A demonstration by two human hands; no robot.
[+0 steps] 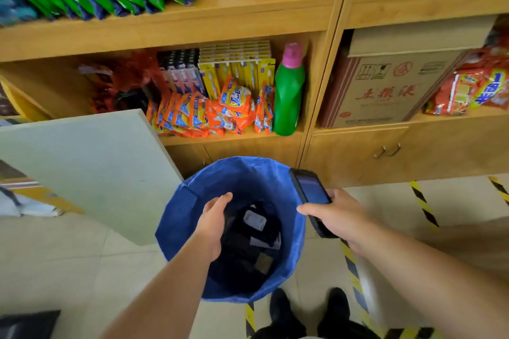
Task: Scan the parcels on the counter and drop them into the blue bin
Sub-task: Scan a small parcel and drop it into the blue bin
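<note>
The blue bin (242, 176) stands on the floor in front of me, its mouth open upward. Several black parcels (248, 239) with white labels lie at its bottom. My left hand (213, 221) hovers over the bin's opening with relaxed fingers and holds nothing. My right hand (337, 216) grips a black handheld scanner (309, 192) just past the bin's right rim, its screen facing up. Another black parcel (27, 323) shows at the lower left corner.
A pale counter top (82, 162) juts in from the left beside the bin. Wooden shelves (248, 22) behind hold snack packs, a green bottle (289, 93) and a cardboard box (385, 88). Yellow-black tape (424, 203) marks the tiled floor. My shoes (283, 308) stand below the bin.
</note>
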